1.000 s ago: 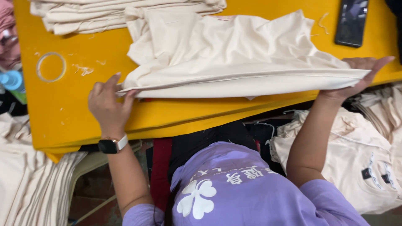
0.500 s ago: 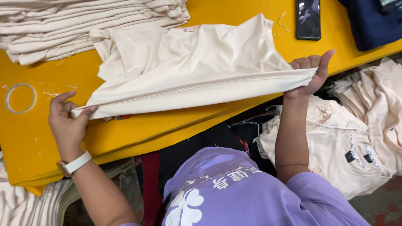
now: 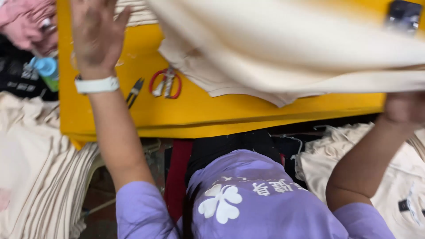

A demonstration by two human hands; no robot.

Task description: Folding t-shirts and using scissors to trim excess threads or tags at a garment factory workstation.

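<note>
Yellow desk (image 3: 248,110) carries red-handled scissors (image 3: 166,82) and small snips (image 3: 134,91) near its front edge. Cream garment (image 3: 292,48) is lifted over them; left hand (image 3: 95,33) is spread open, right hand (image 3: 405,108) is blurred beneath the cloth, grip unclear.

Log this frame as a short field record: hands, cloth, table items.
left hand: raised, fingers spread, holding nothing, white wristband
right hand: under the edge of the cream garment; grip blurred
cream garment: lifted, partly off the yellow table
red-handled scissors: flat on table, left of garment
dark phone: table's far right
</note>
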